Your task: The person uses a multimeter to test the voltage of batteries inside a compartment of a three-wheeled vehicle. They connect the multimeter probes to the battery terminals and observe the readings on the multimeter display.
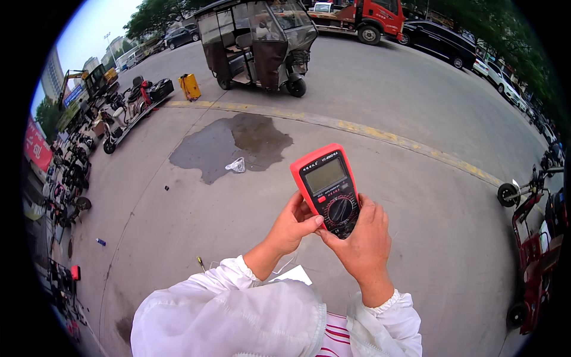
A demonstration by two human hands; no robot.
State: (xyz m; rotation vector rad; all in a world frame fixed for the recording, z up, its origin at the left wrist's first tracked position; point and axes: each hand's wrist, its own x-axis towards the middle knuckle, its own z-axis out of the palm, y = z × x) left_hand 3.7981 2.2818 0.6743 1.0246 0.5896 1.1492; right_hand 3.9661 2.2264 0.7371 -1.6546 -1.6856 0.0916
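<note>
A red-framed multimeter [328, 189] with a black face, grey display and round dial is held up in front of me, tilted slightly to the left. My left hand [290, 225] grips its lower left side, the thumb on the red edge. Around the lower right side my right hand [364, 241] is wrapped, its thumb near the bottom of the case. The display looks blank. Beneath my left wrist, part of a white sheet or box [295, 275] shows on the ground, with a thin white cord beside it and a screwdriver-like tool [201, 263] farther left.
A wet patch [205, 146] with a crumpled clear plastic piece [236, 165] lies ahead. Beyond stand a covered three-wheeler [267, 53] and a yellow case [190, 87]. Parked scooters [122, 116] line the left; a red tricycle [532, 238] stands at right. A red truck [377, 18] is behind.
</note>
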